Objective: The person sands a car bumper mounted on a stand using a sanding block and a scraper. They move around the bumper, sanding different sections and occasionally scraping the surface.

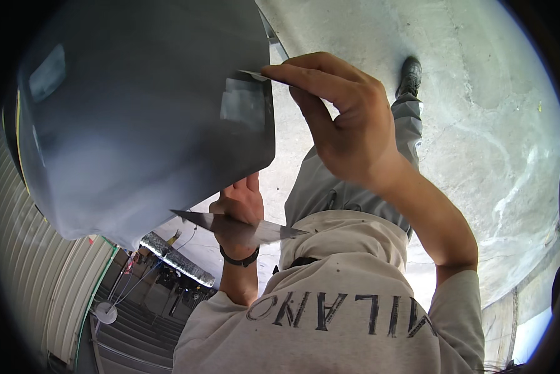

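Right hand (348, 124) pinches grey panel (143, 106); pale concrete floor (479, 124) below.

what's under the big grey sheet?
Under the grey sheet, the left hand grips its lower edge, above a loose metal strip. The fingers behind the sheet are hidden.

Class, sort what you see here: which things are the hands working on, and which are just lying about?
In hand:
- dark sheet-metal panel
- metal strip
- left hand, gripping the panel's lower edge
- right hand, pinching its upper corner

Lying about:
- foil duct
- white disc
- concrete floor
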`<state>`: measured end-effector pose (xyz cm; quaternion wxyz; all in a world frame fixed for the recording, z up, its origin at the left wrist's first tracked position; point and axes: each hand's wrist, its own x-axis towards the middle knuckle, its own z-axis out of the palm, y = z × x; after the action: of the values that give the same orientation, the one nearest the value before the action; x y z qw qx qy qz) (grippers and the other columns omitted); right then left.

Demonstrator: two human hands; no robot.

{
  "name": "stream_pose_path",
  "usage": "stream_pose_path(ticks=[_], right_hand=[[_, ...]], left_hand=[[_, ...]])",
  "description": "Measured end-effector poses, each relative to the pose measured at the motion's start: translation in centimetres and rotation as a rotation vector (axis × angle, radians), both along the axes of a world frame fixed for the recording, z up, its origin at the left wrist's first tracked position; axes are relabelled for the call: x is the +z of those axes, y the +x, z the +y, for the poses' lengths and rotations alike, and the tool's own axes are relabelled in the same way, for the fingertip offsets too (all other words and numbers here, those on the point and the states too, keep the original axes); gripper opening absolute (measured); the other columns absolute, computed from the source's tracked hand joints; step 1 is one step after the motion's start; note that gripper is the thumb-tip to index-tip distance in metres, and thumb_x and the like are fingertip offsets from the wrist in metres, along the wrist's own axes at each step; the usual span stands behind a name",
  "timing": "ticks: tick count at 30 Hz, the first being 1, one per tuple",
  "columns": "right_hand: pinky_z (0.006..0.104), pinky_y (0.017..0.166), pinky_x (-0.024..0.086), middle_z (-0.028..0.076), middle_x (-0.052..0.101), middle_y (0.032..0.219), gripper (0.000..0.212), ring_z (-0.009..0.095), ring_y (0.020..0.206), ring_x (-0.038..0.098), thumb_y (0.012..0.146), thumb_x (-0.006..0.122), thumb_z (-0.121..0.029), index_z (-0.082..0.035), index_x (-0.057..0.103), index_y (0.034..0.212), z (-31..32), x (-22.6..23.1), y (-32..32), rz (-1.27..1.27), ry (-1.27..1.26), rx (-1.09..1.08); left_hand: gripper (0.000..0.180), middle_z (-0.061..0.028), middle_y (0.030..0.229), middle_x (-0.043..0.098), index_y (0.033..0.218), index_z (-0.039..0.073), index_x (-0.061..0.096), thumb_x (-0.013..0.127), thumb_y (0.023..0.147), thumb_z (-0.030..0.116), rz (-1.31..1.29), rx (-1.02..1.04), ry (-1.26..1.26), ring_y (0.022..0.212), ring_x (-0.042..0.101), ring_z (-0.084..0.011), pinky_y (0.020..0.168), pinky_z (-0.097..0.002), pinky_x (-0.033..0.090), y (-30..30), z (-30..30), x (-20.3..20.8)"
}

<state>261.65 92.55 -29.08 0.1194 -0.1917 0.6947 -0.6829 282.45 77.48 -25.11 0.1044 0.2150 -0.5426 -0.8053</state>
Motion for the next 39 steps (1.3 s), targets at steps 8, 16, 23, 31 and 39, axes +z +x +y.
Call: stream_pose_path(ticks=[8, 16, 23, 31, 39], right_hand=[[0.0308, 0.075, 0.058, 0.011, 0.075, 0.110, 0.037, 0.022, 0.091, 0.075, 0.093, 0.070, 0.013, -0.006, 0.081, 0.123, -0.5, -0.1, 1.1, -0.004, -0.013, 0.002], [0.0325, 0.075, 0.061, 0.016, 0.074, 0.110, 0.046, 0.023, 0.096, 0.075, 0.083, 0.065, 0.020, 0.000, 0.081, 0.122, 1.2, 2.3, 4.9, 0.053, -0.085, 0.046], [0.0295, 0.072, 0.061, 0.015, 0.076, 0.110, 0.043, 0.022, 0.091, 0.077, 0.091, 0.062, 0.021, -0.002, 0.080, 0.123, 1.8, 0.6, -1.0, 0.033, 0.067, 0.049], [0.0317, 0.072, 0.057, 0.011, 0.073, 0.107, 0.047, 0.020, 0.091, 0.074, 0.092, 0.067, 0.018, -0.009, 0.080, 0.128, -0.3, 2.1, 1.6, -0.121, 0.018, 0.040], [0.0294, 0.068, 0.054, 0.011, 0.073, 0.110, 0.048, 0.017, 0.088, 0.069, 0.083, 0.071, 0.017, -0.004, 0.081, 0.125, -0.1, 6.0, 5.6, -0.028, 0.075, -0.033]], left_hand=[[0.108, -0.0059, 0.171, 0.045, 0.160, 0.005, 0.049, 0.082, 0.057, -0.006, 0.131, -0.241, 0.290, 0.163, 0.029, -0.0235, 0.138, -0.0441, 0.013, -3.3, -2.9, -0.8], [0.053, -0.0050, 0.172, 0.042, 0.105, 0.013, 0.072, 0.094, 0.057, 0.002, -0.007, -0.118, 0.087, 0.162, 0.027, -0.0264, 0.133, -0.0485, 0.015, -2.4, -1.1, 0.9], [0.103, -0.0054, 0.171, 0.045, 0.157, 0.008, 0.053, 0.089, 0.062, -0.005, 0.195, -0.304, 0.183, 0.164, 0.027, -0.0199, 0.136, -0.0436, 0.010, -2.5, -3.2, -0.3], [0.077, -0.0038, 0.171, 0.044, 0.137, 0.012, 0.063, 0.092, 0.065, 0.003, 0.225, -0.347, 0.155, 0.162, 0.027, -0.0201, 0.134, -0.0476, 0.010, -2.5, -3.2, -0.8], [0.051, -0.0022, 0.171, 0.044, 0.109, 0.018, 0.076, 0.097, 0.063, 0.014, 0.209, -0.363, 0.121, 0.160, 0.031, -0.0210, 0.132, -0.0522, 0.014, -1.0, -3.1, -1.3]])
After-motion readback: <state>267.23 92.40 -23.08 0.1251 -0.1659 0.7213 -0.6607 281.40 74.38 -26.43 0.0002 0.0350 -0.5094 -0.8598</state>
